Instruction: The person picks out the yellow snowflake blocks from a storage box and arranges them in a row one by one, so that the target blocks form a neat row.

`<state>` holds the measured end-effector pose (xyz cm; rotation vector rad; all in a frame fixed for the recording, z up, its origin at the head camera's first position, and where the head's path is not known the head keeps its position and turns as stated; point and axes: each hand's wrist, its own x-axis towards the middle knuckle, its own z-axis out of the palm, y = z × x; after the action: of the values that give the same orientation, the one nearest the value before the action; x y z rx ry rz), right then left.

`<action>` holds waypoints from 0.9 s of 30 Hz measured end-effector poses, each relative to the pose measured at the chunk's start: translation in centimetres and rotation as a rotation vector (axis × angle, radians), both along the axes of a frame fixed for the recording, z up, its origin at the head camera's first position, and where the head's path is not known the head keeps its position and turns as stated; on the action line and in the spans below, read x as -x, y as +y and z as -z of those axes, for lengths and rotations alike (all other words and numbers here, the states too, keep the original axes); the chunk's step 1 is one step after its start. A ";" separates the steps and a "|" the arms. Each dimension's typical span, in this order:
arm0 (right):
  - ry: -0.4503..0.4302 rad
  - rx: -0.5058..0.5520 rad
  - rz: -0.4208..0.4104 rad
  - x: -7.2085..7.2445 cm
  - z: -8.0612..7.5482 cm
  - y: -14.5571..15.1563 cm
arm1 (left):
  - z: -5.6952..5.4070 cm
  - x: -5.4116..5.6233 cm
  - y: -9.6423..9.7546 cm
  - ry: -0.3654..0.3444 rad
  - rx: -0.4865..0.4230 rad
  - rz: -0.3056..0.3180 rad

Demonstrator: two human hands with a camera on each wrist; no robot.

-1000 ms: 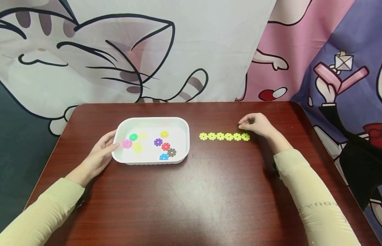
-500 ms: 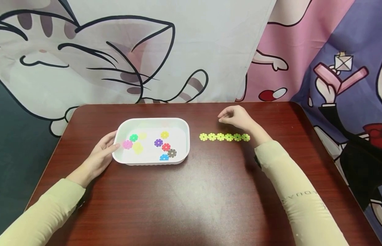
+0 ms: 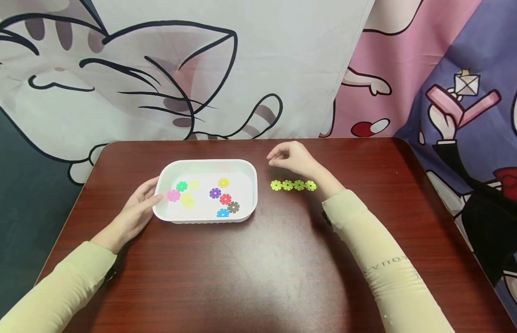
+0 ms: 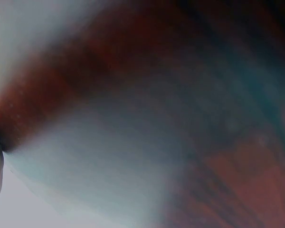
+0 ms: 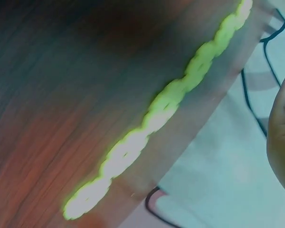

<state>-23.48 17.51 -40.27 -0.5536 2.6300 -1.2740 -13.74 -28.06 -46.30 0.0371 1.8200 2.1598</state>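
Observation:
My left hand (image 3: pixel 135 210) grips the left end of a white tray (image 3: pixel 206 221), thumb over its rim. Inside lie notched flower-shaped discs: pink (image 3: pixel 173 195), green (image 3: pixel 181 186), purple (image 3: pixel 214 193), red (image 3: pixel 225 199), grey (image 3: pixel 233 207), blue (image 3: pixel 222 212) and yellow (image 3: pixel 223 182). Right of the tray, a straight row of yellow-green flower discs (image 3: pixel 288 185) lies on the table; my right forearm covers its right end. Just beyond the row, my right hand (image 3: pixel 293 157) hovers with loosely bent fingers and nothing visible in them. The right wrist view shows the disc row (image 5: pixel 164 109) edge to edge.
A dark red-brown wooden table (image 3: pixel 241 277) carries everything. Behind it hangs a white cat-print cloth (image 3: pixel 308 69), with a pink and purple cartoon cloth (image 3: pixel 408 83) at the right. The left wrist view is blurred.
My right hand has moved left above the row, from its right end to near its left end, and the forearm now covers the right-end discs. The left hand and tray stay put.

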 end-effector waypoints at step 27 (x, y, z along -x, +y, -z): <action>0.017 0.094 -0.167 -1.2 -0.8 -11.5 | 0.2 0.1 -0.1 0.007 -0.024 0.000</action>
<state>-22.28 6.04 -39.49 -0.7846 2.4861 -1.3513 -13.84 -28.16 -46.52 0.0501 1.7981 2.1834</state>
